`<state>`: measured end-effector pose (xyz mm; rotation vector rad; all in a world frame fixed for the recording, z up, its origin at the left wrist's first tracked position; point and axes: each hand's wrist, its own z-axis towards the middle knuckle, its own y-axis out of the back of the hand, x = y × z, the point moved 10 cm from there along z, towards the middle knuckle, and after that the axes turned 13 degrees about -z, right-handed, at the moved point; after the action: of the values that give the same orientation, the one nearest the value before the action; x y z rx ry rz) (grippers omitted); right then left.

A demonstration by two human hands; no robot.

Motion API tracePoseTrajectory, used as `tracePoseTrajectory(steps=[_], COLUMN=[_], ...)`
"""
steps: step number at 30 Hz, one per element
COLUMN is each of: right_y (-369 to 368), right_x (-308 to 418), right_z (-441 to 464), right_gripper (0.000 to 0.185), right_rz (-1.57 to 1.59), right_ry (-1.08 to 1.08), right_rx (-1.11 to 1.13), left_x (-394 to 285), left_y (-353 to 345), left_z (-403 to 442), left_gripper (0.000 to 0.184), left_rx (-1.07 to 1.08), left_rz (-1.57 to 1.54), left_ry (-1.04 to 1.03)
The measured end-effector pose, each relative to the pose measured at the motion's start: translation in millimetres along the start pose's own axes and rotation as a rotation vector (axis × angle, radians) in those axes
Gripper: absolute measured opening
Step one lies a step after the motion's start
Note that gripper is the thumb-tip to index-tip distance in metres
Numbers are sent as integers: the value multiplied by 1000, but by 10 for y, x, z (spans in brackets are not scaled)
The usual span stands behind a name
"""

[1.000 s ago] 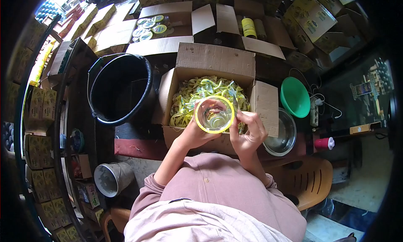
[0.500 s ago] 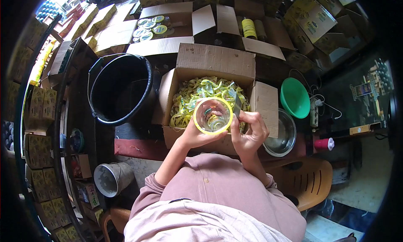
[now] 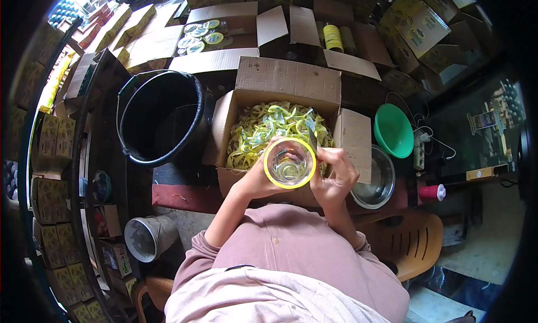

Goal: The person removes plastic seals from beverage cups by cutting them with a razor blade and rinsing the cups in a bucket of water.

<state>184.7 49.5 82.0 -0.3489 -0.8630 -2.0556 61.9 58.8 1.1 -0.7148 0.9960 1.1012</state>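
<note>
My left hand (image 3: 250, 180) is wrapped round a clear plastic cup (image 3: 290, 165) with a bright yellow rim. The cup's mouth faces up toward me. Close against its right side, my right hand (image 3: 334, 174) is closed, thumb and forefinger pinching a thin dark blade (image 3: 312, 137) that points away from me. Its handle is hidden in the fingers. Both hands are above the near edge of an open cardboard box (image 3: 287, 79). Inside the box lies a heap of yellow and clear plastic strips (image 3: 274, 121).
A black bucket (image 3: 128, 149) stands left of the box. On the right are a green bowl (image 3: 394, 130), a metal bowl (image 3: 386, 197) and a pink spool (image 3: 428, 193). Behind, one carton holds yellow-rimmed lids or cups (image 3: 196, 37), another stacked yellow-rimmed cups (image 3: 332, 38). A grey pail (image 3: 147, 239) stands lower left.
The cup in my left hand has moved slightly right and toward me, and its mouth has turned a little. The blade now appears narrower, seen more edge-on; my right hand has barely moved.
</note>
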Motion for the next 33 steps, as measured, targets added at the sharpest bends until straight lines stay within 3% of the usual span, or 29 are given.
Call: tracePoseTrajectory(steps=[3, 6, 13, 33], right_y=[7, 42, 26, -2], right_x=[-76, -88, 41, 69], right_z=[-21, -40, -40, -5], right_gripper=[20, 17, 14, 15], right_rz=[22, 7, -88, -127], right_ry=[-49, -70, -12, 12], right_rx=[-26, -71, -76, -66], left_x=[-177, -41, 14, -16], left_y=[-22, 95, 136, 81], left_z=[77, 53, 90, 54], left_gripper=[69, 65, 61, 76], left_rx=[26, -172, -250, -187], left_rz=[79, -249, -418, 41], left_ry=[-137, -109, -39, -107])
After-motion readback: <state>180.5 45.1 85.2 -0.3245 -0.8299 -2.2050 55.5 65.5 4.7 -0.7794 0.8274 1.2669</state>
